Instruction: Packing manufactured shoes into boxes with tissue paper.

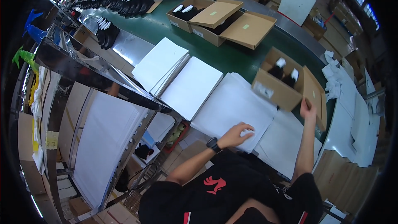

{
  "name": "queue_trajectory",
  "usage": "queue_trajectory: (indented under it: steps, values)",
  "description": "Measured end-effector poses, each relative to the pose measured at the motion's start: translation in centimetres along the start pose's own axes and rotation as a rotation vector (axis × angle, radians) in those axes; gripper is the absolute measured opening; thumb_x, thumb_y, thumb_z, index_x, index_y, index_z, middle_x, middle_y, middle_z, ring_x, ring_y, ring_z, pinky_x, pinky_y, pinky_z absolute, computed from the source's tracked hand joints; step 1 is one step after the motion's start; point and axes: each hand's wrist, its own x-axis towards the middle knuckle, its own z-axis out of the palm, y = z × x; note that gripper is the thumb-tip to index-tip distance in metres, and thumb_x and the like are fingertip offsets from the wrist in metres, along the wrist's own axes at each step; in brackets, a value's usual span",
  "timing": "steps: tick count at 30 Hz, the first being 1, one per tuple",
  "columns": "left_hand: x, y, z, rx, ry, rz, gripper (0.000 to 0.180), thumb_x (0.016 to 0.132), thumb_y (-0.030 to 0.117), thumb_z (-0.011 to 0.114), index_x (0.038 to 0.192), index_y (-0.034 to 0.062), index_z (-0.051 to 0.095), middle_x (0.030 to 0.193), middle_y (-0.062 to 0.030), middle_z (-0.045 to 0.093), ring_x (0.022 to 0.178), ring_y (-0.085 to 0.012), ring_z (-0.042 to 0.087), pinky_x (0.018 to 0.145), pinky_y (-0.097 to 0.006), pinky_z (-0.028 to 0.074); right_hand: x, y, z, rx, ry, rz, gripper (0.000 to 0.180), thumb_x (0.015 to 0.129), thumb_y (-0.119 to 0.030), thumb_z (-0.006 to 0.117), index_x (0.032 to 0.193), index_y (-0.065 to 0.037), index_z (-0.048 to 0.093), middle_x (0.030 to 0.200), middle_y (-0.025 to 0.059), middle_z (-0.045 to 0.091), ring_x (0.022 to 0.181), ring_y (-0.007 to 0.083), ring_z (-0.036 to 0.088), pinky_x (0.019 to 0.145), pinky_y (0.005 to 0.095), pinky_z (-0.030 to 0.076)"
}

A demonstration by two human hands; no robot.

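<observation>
My left hand (pixel 238 135), with a black watch at the wrist, lies fingers down on a stack of white tissue paper sheets (pixel 234 103) at the near edge of the green conveyor belt (pixel 232 54). My right hand (pixel 307 110) touches the near corner of an open brown cardboard shoe box (pixel 280 93) that holds a pair of black shoes (pixel 284 72) with white stuffing. The box lid (pixel 316 95) hangs open to the right.
More white paper stacks (pixel 159 64) lie to the left on the belt. Two further open shoe boxes (pixel 224 18) sit farther up the belt, and rows of black shoes (pixel 124 4) beyond. A metal rack (pixel 83 70) stands at left. Another person works at the far end.
</observation>
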Motion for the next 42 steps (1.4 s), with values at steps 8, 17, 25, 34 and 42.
queue_trajectory:
  steps: [8, 17, 25, 34, 42]
  values:
    - [0.2, -9.0, 5.1, 1.021, -0.179, -0.242, 0.065, 0.086, 0.04, 0.072, 0.145, 0.0224, 0.049, 0.152, -0.0221, 0.035, 0.132, -0.049, 0.041, 0.092, -0.06, 0.048, -11.5, -3.8, -18.2, -0.171, -0.022, -0.044, 0.013, 0.089, -0.01, 0.072, 0.1, -0.005, 0.066, 0.09, 0.0068, 0.071, 0.071, 0.0191, 0.069, 0.067, 0.0311, 0.063]
    - [1.5, -9.3, 6.1, 0.939, -0.08, -0.403, 0.054, 0.09, 0.029, 0.066, 0.142, 0.0247, 0.052, 0.152, -0.0197, 0.036, 0.133, -0.0456, 0.04, 0.095, -0.061, 0.047, -21.2, -0.3, -29.6, -0.293, -0.003, 0.072, 0.025, 0.097, -0.029, 0.067, 0.11, -0.008, 0.064, 0.089, 0.0065, 0.072, 0.084, 0.0217, 0.07, 0.073, 0.0377, 0.059]
    - [4.3, -4.1, 8.9, -0.045, 0.384, -0.165, 0.042, 0.101, 0.03, 0.057, 0.138, 0.0098, 0.053, 0.123, -0.0188, 0.063, 0.106, -0.0372, 0.064, 0.096, -0.043, 0.051, -28.8, -0.8, -19.1, -1.217, -0.628, 0.127, 0.04, 0.101, -0.025, 0.06, 0.132, 0.0, 0.057, 0.117, 0.0168, 0.069, 0.099, 0.0177, 0.067, 0.089, 0.0284, 0.052]
    - [3.7, -2.3, 8.4, 0.678, 0.033, 0.238, 0.041, 0.09, 0.043, 0.07, 0.112, 0.0086, 0.064, 0.142, -0.0315, 0.039, 0.098, -0.0466, 0.063, 0.086, -0.049, 0.054, -20.7, 9.7, -10.3, -1.975, -0.048, -0.956, 0.072, 0.09, -0.057, 0.064, 0.146, -0.016, 0.046, 0.158, 0.0266, 0.019, 0.138, 0.052, 0.03, 0.105, 0.0585, 0.041]
    - [3.6, -5.5, 9.8, 0.724, -0.078, 0.167, 0.034, 0.087, 0.04, 0.07, 0.108, 0.0129, 0.066, 0.146, -0.0337, 0.035, 0.101, -0.0453, 0.064, 0.084, -0.052, 0.054, -20.6, 11.3, -9.0, -2.02, 0.137, -0.763, 0.072, 0.075, -0.068, 0.072, 0.109, -0.005, 0.073, 0.155, 0.0232, 0.026, 0.135, 0.0515, 0.035, 0.105, 0.0583, 0.041]
